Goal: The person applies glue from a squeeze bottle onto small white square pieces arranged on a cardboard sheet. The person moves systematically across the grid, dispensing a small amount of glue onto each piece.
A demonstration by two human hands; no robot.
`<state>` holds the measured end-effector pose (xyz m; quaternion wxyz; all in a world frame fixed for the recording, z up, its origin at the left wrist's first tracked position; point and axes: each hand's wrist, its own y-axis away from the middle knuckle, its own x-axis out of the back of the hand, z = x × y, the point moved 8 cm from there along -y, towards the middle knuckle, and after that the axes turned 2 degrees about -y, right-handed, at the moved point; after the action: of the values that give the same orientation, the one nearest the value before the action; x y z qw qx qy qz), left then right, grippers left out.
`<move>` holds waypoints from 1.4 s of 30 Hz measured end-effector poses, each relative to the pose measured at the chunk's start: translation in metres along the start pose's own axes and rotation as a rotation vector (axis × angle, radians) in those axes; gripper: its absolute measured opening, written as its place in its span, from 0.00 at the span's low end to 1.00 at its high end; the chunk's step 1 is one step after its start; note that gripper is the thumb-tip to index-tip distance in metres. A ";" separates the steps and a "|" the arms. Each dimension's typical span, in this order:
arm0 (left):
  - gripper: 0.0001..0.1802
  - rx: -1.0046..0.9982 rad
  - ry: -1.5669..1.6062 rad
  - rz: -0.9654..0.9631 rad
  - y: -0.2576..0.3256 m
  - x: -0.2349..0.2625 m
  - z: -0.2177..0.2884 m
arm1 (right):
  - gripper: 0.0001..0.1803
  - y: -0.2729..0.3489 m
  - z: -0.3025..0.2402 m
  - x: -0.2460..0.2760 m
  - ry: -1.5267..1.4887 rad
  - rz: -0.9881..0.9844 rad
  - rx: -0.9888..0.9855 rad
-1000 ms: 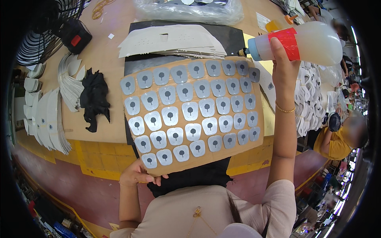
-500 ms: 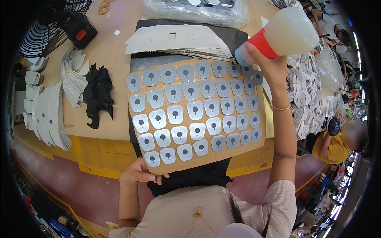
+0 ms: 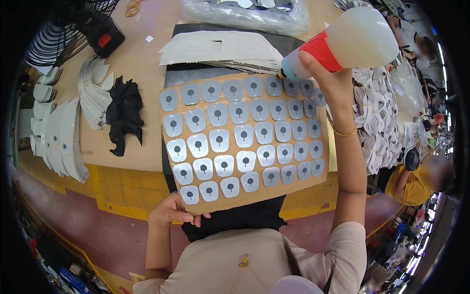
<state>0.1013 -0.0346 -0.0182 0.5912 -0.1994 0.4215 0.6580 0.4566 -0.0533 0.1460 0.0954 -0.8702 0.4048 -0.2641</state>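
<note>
My left hand (image 3: 172,211) grips the near lower corner of a brown cardboard sheet (image 3: 313,183), tilted up off the table. Several grey shield-shaped pieces (image 3: 244,135), each with a dark tree-like mark, lie on it in rows. My right hand (image 3: 329,78) holds a translucent squeeze bottle (image 3: 353,43) with a red collar and a blue nozzle. The nozzle points at the sheet's far right edge, close to the top row.
Black cloth (image 3: 124,113) lies left of the sheet, beside stacks of white cut pieces (image 3: 63,138). White perforated sheets (image 3: 221,48) and a clear plastic bag (image 3: 245,13) lie beyond. More white pieces (image 3: 378,122) are piled right. A fan (image 3: 63,29) stands far left. A person in yellow (image 3: 416,181) sits right.
My right hand has brought the bottle down and left, tipping its nozzle to the sheet's top right edge. My left hand stays on the sheet's corner.
</note>
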 end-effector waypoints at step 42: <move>0.21 -0.022 -0.009 -0.063 0.011 0.007 -0.001 | 0.26 -0.008 -0.031 -0.076 -0.038 -0.195 0.100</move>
<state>0.0894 -0.0303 -0.0209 0.6114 -0.2161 0.4050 0.6445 0.4043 0.0108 0.1461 0.1203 -0.9044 0.3027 -0.2758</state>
